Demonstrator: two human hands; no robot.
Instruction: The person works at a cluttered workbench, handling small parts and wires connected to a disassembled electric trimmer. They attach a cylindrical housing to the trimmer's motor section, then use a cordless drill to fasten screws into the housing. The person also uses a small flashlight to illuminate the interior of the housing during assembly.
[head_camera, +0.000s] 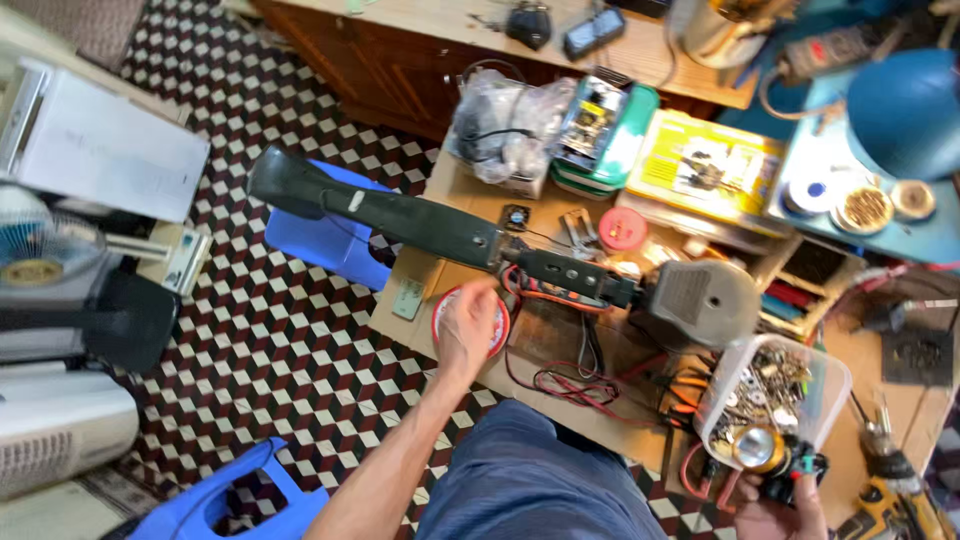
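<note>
The low wooden bench (560, 395) in the centre of the frame is crowded almost to its edges. Open room lies only to the left, over the checkered floor (280, 330), and even there a blue stool (330, 235) sits just beside the bench and another blue stool (225, 500) stands at the lower left. A long dark tool (440, 232) stretches from the upper left toward the centre right, ending in a bulky grey head (700, 302); it spans the bench diagonally.

Your left hand (466, 328) reaches up from the lower centre, fingers loosely curled, fingertips touching the underside of the tool near where red wires (575, 385) come out. The hand sits over a round red tin (497, 325) on the bench.

Your right hand (780, 505) is at the lower right edge, partly cut off by the frame, closed around a small brass-coloured part (758, 450) with a black fitting. Just above it stands a clear plastic tub (772, 395) of metal hardware, very near your knuckles. A yellow drill (895, 505) lies in the lower right corner.
</note>
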